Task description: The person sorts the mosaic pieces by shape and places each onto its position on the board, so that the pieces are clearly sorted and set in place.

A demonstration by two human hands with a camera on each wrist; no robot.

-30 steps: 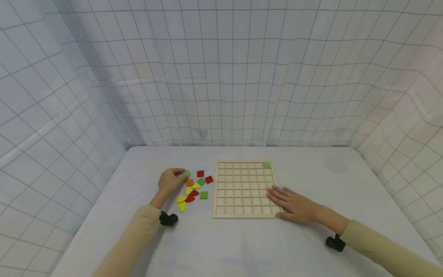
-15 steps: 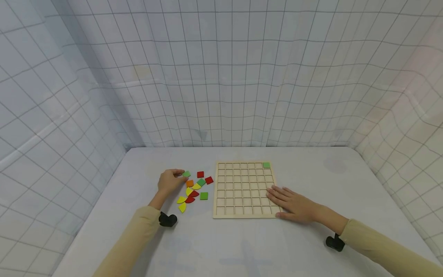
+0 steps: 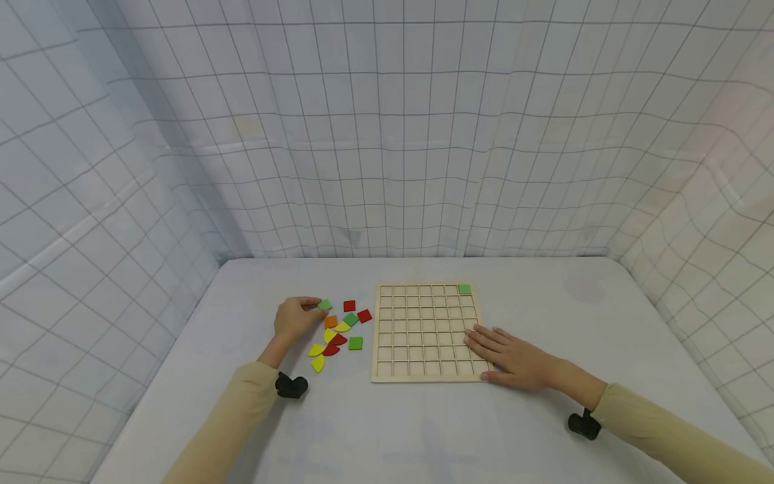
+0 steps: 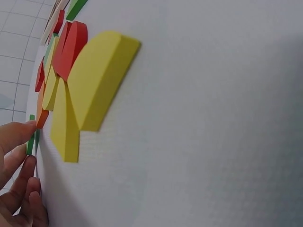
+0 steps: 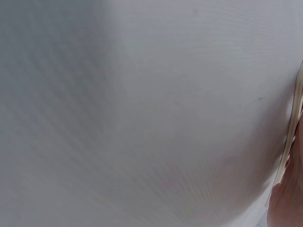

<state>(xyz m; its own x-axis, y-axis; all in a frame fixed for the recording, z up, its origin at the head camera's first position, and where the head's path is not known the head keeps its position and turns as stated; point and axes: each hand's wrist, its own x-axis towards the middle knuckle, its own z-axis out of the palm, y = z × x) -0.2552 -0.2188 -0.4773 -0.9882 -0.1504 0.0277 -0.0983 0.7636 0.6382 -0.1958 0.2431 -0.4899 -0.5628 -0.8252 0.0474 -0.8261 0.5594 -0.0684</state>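
At the left of the head view my left hand (image 3: 295, 318) pinches a light green square tile (image 3: 325, 304) between thumb and fingers. The left wrist view shows that green tile (image 4: 31, 142) edge-on, close over the table. Beside it lie an orange square (image 3: 330, 321), a darker green tile (image 3: 351, 319) and several yellow and red quarter-round pieces (image 3: 337, 339). My right hand (image 3: 514, 357) rests with fingers straight on the right edge of a wooden grid board (image 3: 423, 331). One green tile (image 3: 464, 289) sits in the board's far right cell.
Two red squares (image 3: 364, 315) and a green square (image 3: 355, 343) lie between the loose pieces and the board. A white cloth covers the table (image 3: 435, 430). Grid-patterned curtains (image 3: 417, 134) stand behind and at both sides.
Almost nothing differs; the head view has shifted very slightly. My left hand keeps its pinch on the green tile, and my right hand stays on the board's edge.
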